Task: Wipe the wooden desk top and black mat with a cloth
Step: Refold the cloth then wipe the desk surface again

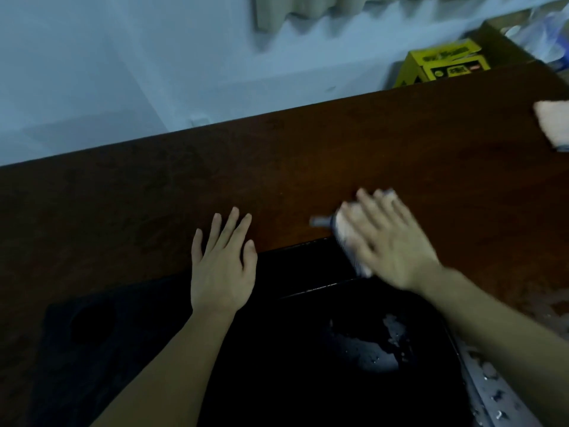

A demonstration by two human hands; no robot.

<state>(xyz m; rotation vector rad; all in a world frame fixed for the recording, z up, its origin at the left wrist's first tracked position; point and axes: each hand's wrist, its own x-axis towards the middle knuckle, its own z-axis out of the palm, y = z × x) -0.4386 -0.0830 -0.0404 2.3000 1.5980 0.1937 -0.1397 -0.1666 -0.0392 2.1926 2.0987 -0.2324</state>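
Beyond the far edge of your tabletop [308, 155] a yellow box [443, 61] sits beside an open cardboard box [505, 44] by the pale wall. A second pale cloth [554, 124] lies on the wood at the right border, well apart from your hands. The black mat [277, 365] covers the near part of the tabletop, with wet patches [388, 343] showing on its right side.

Your left hand [223, 269] lies flat, fingers straight and spread, palm on the mat's far edge with fingertips on bare wood. Your right hand [391, 241] is blurred, fingers stretched out and pressing the cloth [345, 229] down where mat and wood meet. Bare wood runs wide to the left and towards the far edge.
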